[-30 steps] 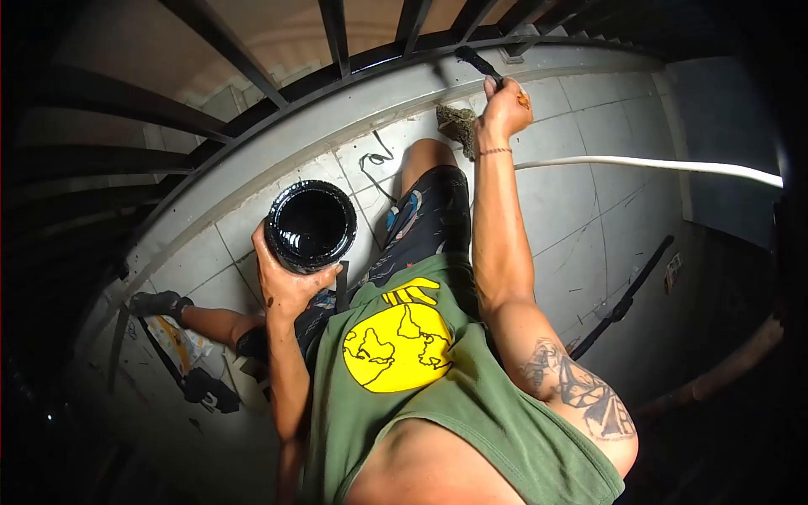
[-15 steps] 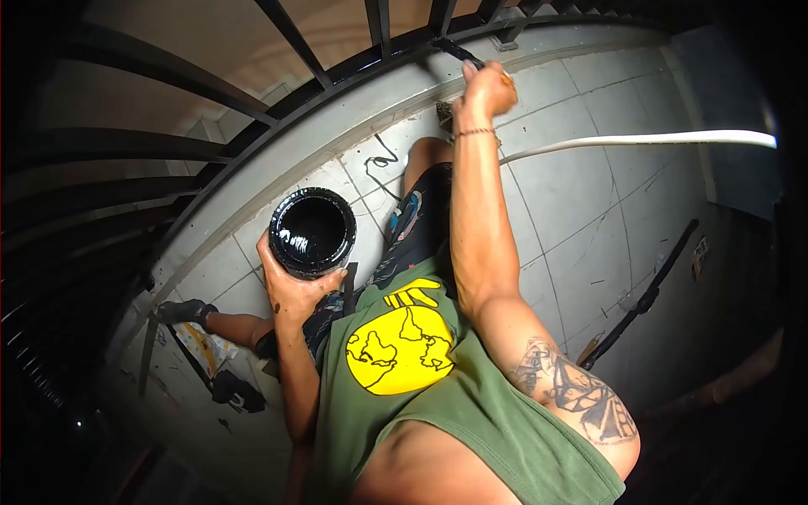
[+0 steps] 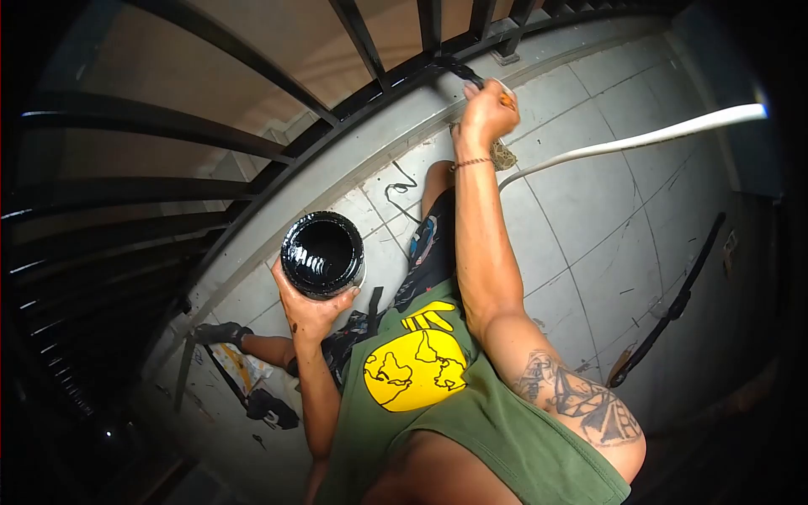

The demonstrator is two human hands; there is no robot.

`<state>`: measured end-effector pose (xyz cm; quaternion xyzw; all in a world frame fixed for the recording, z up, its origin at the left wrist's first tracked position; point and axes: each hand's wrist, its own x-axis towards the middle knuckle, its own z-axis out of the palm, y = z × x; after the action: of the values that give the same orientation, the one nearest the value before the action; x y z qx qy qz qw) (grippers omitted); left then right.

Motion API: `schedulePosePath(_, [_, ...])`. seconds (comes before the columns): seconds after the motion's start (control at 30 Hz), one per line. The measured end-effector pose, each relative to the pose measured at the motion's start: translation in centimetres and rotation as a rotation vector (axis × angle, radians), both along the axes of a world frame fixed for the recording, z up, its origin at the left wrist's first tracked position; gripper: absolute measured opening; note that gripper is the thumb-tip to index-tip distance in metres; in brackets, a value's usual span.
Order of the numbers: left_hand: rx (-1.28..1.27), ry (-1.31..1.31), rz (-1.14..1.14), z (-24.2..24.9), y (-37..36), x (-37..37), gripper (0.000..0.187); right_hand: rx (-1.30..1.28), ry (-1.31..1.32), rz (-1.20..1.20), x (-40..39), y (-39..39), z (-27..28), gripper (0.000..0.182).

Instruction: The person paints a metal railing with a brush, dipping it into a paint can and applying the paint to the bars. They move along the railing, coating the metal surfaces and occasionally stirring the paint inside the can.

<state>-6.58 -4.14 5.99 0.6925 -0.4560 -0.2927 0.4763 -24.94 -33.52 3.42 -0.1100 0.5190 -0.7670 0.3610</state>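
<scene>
At left of centre, one open can of black paint (image 3: pixel 289 252) is held around its side by the left hand (image 3: pixel 310 311). Upper centre: one black-coated paintbrush (image 3: pixel 465 72), gripped in the closed right hand (image 3: pixel 490 114), its tip set at the foot of the black metal railing (image 3: pixel 359 42); hands well apart. Right: one white cable (image 3: pixel 640 140), seen over grey floor tiles (image 3: pixel 606 278).

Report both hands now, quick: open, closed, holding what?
Left hand: closed around a round container of black liquid.
Right hand: closed on a black-coated brush, its tip near the railing's bottom bar.
</scene>
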Motion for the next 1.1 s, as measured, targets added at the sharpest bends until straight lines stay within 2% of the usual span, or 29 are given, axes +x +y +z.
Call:
schedulePosePath(0.07, [0.002,-0.025,-0.001,0.1,-0.1,0.1,0.097,-0.052,-0.035,0.015,1.2,-1.3,0.8,0.013])
schedulePosePath(0.13, [-0.020,-0.039,-0.016,-0.2,-0.2,0.3,0.098,-0.134,-0.049,0.007,1.7,-1.9,4.4,0.015])
schedulePosePath(0.23, [-0.015,-0.029,-0.008,0.2,-0.1,0.1,0.098,-0.467,-0.077,0.029,1.1,-0.7,9.0,0.013])
schedulePosePath(0.3, [-0.006,-0.048,-0.014,0.3,-0.1,0.0,0.099,-0.529,-0.111,0.038,0.5,0.3,9.3,0.013])
schedulePosePath(0.43, [-0.011,0.020,0.005,0.3,-0.2,-0.2,0.100,-0.334,-0.286,0.039,-0.2,-0.3,2.5,0.018])
schedulePosePath(0.47, [0.004,-0.014,0.006,0.3,-0.2,-0.2,0.101,-0.329,-0.290,0.036,0.0,-1.0,0.5,0.018])
schedulePosePath(0.53, [0.025,-0.051,0.000,0.4,0.1,-0.1,0.102,-0.136,-0.230,-0.040,0.2,-1.7,-2.6,0.018])
schedulePosePath(0.57, [0.001,-0.027,0.002,0.2,0.1,0.0,0.102,-0.144,-0.233,-0.044,0.0,-1.7,-3.7,0.018])
schedulePosePath(0.67, [-0.029,-0.026,-0.001,0.1,0.0,0.5,0.103,0.140,-0.073,-0.040,-0.2,-1.8,-5.4,0.023])
schedulePosePath(0.7, [-0.036,-0.044,-0.003,0.0,-0.1,0.4,0.103,0.139,-0.075,-0.038,-0.2,-2.1,-4.7,0.023])
schedulePosePath(0.8, [0.003,-0.075,0.017,0.7,0.0,0.0,0.104,0.165,0.206,-0.101,-0.4,-2.1,-3.3,0.021])
schedulePosePath(0.9, [-0.028,-0.007,0.023,0.3,0.2,0.3,0.104,0.071,0.220,-0.188,-1.1,-1.0,-2.3,0.020])
schedulePosePath(0.93, [-0.027,-0.008,0.026,0.3,0.3,0.3,0.104,-0.011,0.151,-0.196,-1.2,-1.1,-2.6,0.019])
schedulePosePath(1.1, [0.010,-0.039,0.033,0.4,0.4,0.3,0.104,0.098,0.182,-0.108,0.1,-0.5,-4.3,0.018])
